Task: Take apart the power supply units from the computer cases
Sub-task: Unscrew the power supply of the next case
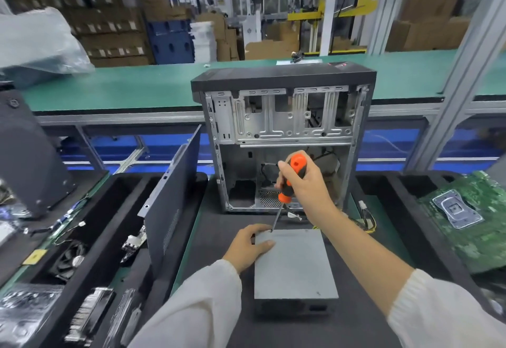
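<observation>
A grey power supply unit (294, 265) lies flat on the dark mat of the worktop (219, 227), close in front of the person and just before the open computer case (283, 139), which stands upright behind it with its side removed and its metal frame exposed.

The left hand (250, 246) rests on the unit's far left corner, thumb laid along the top face and the fingers curled over the left edge, gripping it. The right hand (301, 180) hovers above the far edge of the unit, closed around the orange-and-black handle of a screwdriver (287, 189). The shaft slants down and to the left, its tip meeting the top of the unit near that same far left corner, just beside the left hand's fingers.

A dark side panel (172, 208) leans upright to the left of the mat. Further left, black trays hold a fan (68, 261) and other loose parts. To the right, a green motherboard (471, 227) lies in another tray, and a bundle of cables (365, 219) sits between it and the unit.
</observation>
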